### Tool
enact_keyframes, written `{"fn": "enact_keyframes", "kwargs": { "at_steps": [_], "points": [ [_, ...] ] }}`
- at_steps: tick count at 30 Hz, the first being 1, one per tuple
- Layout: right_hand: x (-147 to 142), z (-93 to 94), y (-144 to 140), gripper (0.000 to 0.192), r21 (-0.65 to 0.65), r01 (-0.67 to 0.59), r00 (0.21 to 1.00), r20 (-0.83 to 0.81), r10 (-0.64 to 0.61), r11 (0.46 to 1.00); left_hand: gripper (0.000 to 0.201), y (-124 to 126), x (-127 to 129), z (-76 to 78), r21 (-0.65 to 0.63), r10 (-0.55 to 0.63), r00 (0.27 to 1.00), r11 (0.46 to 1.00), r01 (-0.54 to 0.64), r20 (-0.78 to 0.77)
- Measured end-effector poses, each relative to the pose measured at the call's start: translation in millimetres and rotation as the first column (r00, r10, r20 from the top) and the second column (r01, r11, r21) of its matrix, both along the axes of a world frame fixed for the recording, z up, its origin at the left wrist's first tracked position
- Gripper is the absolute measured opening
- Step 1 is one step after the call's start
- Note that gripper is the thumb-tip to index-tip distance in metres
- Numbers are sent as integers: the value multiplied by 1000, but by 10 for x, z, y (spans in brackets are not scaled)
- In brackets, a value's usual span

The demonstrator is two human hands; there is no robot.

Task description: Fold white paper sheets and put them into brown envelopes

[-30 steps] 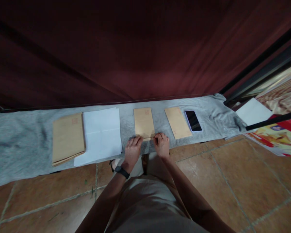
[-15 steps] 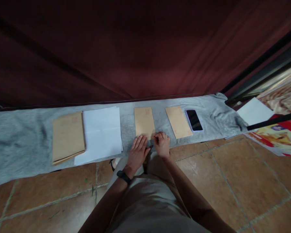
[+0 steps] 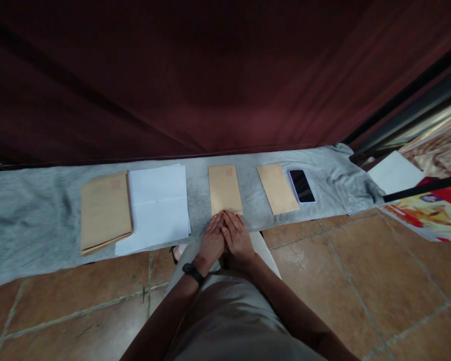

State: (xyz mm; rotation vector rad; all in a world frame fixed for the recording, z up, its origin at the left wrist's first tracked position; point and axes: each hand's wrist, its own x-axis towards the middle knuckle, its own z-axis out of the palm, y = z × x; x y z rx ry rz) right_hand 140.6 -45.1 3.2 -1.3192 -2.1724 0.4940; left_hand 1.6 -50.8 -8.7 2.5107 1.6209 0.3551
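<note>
A brown envelope [image 3: 225,188] lies upright on the grey cloth [image 3: 30,220] straight ahead of me. My left hand [image 3: 212,239] and my right hand [image 3: 236,237] lie side by side, fingers flat and together, with their fingertips pressing on the envelope's near edge. Neither hand holds anything. A black band sits on my left wrist. A second brown envelope [image 3: 277,188] lies to the right, apart from my hands.
A stack of white sheets [image 3: 158,208] and a pile of brown envelopes [image 3: 104,211] lie to the left. A black phone [image 3: 301,185] rests right of the second envelope. A dark red curtain hangs behind. White paper [image 3: 394,173] and a colourful print [image 3: 432,213] lie far right on the tiled floor.
My hands were apart at the envelope's two near corners. They have come together at the middle of its near edge, fingers flattened.
</note>
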Motion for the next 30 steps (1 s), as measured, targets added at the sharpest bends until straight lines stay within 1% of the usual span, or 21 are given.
{"fn": "enact_keyframes", "kwargs": {
  "at_steps": [4, 10, 16, 24, 27, 30],
  "points": [
    [50, -24, 5, 52, -10, 27, 999, 44, -27, 1000, 59, 5, 10, 34, 3, -4, 1000, 1000, 4, 3],
    [187, -79, 22, 51, 24, 59, 993, 99, -61, 998, 59, -21, 17, 92, 24, 28, 999, 999, -28, 26],
    [235, -122, -3, 52, 45, 92, 988, 124, -97, 995, 57, -60, -65, 88, 35, 73, 997, 997, -74, 20],
    [348, -189, -20, 53, 53, 151, 977, 142, -157, 987, 56, -110, -178, 133, 51, 142, 990, 988, -143, 23],
    [374, -203, -28, 52, 53, 162, 976, 137, -168, 985, 56, -102, -136, 151, 45, 161, 986, 986, -163, 35],
    [378, -204, -32, 51, 59, 162, 977, 131, -169, 985, 54, -55, 0, 163, 34, 107, 993, 993, -109, 45]
  ]
}}
